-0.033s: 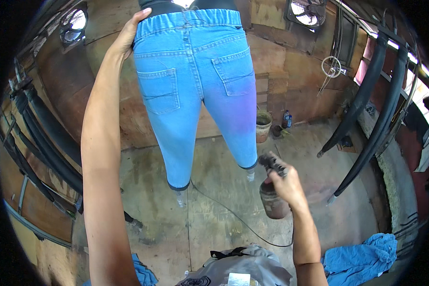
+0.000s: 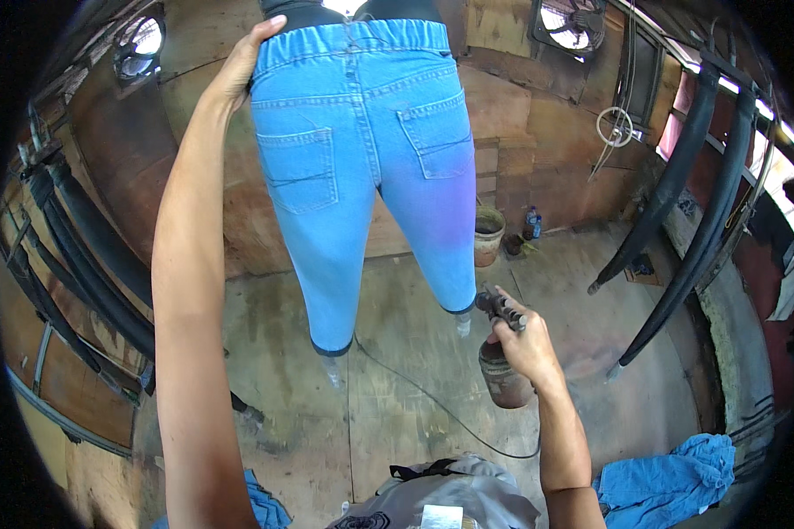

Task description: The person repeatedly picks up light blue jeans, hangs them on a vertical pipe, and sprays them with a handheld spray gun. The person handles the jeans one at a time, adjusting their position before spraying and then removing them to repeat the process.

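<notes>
Right hand (image 2: 528, 346) closed round a spray gun (image 2: 501, 310), its cup (image 2: 507, 383) below. Left hand (image 2: 241, 69) against the left end of the waistband (image 2: 362, 37); fingers partly hidden, closure cannot be told. Blue jeans (image 2: 362, 132): on a black form (image 2: 302, 16), up and left of the gun, long axis near vertical, hems down. Right hand nearer the right hem, gun head just beside it. Count: mounted jeans, 1; back pockets, 2; spray guns, 1; wall fans (image 2: 570, 25), 2.
</notes>
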Demonstrator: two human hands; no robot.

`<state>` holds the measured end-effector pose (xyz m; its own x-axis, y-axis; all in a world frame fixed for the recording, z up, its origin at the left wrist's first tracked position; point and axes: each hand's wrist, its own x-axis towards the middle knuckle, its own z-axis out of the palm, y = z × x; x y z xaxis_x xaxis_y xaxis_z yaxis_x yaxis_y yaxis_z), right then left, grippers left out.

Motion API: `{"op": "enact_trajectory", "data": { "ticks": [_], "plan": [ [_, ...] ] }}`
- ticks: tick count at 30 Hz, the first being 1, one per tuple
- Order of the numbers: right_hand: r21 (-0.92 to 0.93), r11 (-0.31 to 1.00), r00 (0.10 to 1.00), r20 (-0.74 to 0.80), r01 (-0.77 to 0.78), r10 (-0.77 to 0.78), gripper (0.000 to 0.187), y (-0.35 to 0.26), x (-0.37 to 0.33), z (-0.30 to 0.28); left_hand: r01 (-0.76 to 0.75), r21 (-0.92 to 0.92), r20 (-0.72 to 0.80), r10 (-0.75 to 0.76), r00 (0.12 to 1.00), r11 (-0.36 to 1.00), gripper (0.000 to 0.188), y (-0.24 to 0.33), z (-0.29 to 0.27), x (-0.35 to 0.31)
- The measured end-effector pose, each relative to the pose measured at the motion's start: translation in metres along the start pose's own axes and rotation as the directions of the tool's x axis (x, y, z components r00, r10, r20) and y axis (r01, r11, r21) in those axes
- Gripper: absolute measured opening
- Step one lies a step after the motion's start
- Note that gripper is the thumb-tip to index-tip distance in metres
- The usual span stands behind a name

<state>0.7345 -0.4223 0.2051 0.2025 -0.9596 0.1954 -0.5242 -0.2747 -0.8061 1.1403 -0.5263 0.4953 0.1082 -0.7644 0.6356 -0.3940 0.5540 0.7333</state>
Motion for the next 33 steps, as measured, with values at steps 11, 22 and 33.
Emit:
{"op": "enact_trajectory", "data": {
  "ticks": [11,22,33],
  "plan": [
    [0.434,0.715,0.824,-0.427,0.549,-0.373,0.058,-0.107,-0.004,-0.012,-0.044,0.328,-0.09,0.078,0.993,0.944,0.082,0.031,0.007,-0.021],
    [0.133,0.987,0.989,0.126,-0.092,0.075,0.058,-0.029,-0.004,0.058,-0.03,0.296,-0.211,0.096,0.973,0.955,0.066,0.054,0.026,-0.032],
    [0.628,0.713,0.95,-0.223,0.311,-0.217,0.04,-0.114,-0.044,0.006,-0.121,0.254,-0.156,0.164,0.974,0.96,0.059,0.051,0.034,-0.034]
  ]
}}
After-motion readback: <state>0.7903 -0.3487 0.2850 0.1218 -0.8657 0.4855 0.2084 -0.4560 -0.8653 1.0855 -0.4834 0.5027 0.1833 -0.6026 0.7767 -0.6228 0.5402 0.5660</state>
